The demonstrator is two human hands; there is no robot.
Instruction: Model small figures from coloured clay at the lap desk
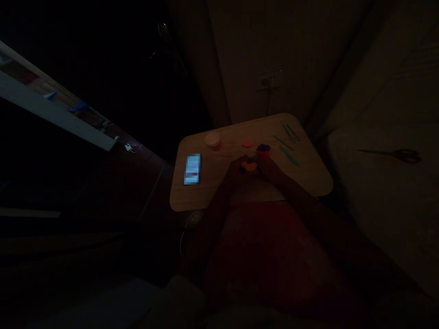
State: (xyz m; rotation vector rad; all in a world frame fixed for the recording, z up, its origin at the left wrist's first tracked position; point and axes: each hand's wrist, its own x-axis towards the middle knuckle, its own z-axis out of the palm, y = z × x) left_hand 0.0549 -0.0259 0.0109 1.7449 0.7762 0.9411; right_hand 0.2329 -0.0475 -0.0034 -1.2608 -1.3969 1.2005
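Note:
In dim light my left hand [236,171] and my right hand [270,171] meet over a small table. An orange lump [250,167], which looks like modelling clay, is between them, with fingers of both hands closed around its edges. The exact finger contact is hard to see in the dark. Just beyond my right fingers sits a dark purple lump [263,147] with a red piece [263,154] on its near side. A flat pink-orange disc [246,144] lies a little to the left of these.
On the wooden table [209,196] are a round tub [213,141], a lit phone [192,169], a flat teal tool [289,156] and several thin teal sticks [288,133]. Scissors [406,155] lie on a pale surface at right. A wall socket [269,81] with a plugged cable is behind.

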